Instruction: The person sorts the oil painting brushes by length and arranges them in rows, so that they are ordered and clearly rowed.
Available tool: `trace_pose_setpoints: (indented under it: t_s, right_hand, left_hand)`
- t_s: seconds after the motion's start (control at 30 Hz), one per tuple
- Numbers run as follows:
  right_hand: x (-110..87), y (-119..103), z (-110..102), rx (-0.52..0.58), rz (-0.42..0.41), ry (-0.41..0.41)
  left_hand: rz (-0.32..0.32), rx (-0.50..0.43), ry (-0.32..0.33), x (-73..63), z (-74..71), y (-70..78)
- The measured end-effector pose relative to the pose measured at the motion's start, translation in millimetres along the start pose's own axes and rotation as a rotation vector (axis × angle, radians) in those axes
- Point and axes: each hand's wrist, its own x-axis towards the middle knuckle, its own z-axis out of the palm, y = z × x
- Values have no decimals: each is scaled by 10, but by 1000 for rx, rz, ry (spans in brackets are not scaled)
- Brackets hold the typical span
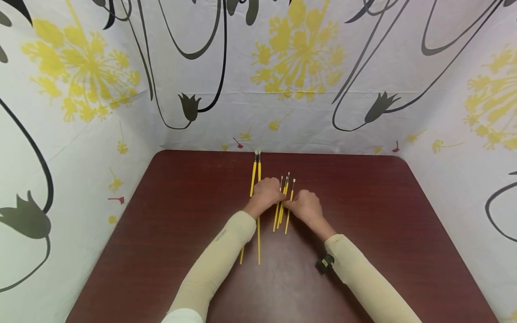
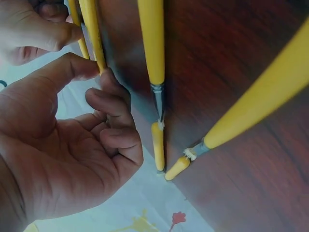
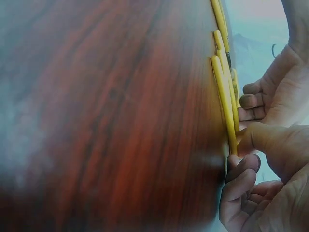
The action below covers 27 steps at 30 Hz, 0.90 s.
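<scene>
Several paintbrushes with yellow handles lie close together on the dark red table (image 1: 186,202). My left hand (image 1: 267,190) reaches over two long lines of brushes. In the left wrist view, its thumb and forefinger pinch a yellow paintbrush (image 2: 92,34) from the small group. My right hand (image 1: 308,206) pinches the rightmost paintbrush (image 1: 288,222) of that group; in the right wrist view its yellow handle (image 3: 223,92) runs down into thumb and forefinger. Other brushes of the group (image 1: 275,224) lie between the hands, tips pointing away from me.
Left of the group, brushes (image 1: 259,246) lie end to end in two lines, reaching the table's far edge. In the left wrist view, the bristles of a brush (image 2: 154,53) meet another handle (image 2: 158,150). Patterned cloth (image 1: 238,76) hangs behind and at both sides.
</scene>
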Motion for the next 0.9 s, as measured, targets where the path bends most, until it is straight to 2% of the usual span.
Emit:
trace_pose_setpoints:
  t_s: [0.2,0.47,0.67,0.9]
  right_hand:
    - [-12,46,-36,57,-38,-2]
    - [-108,50,-79,164,-76,-47]
    - [-244,-15,-88,237,-86,-64]
    - [-399,-99,-29,270,-132,-92]
  left_hand:
    - [29,-97,-44,-34,-99,-19]
    - [17,-217,-102,-183,-229,-72]
    - [37,-276,-80,-320,-243,-204]
    - [32,-269,-58,-490,-223,-417]
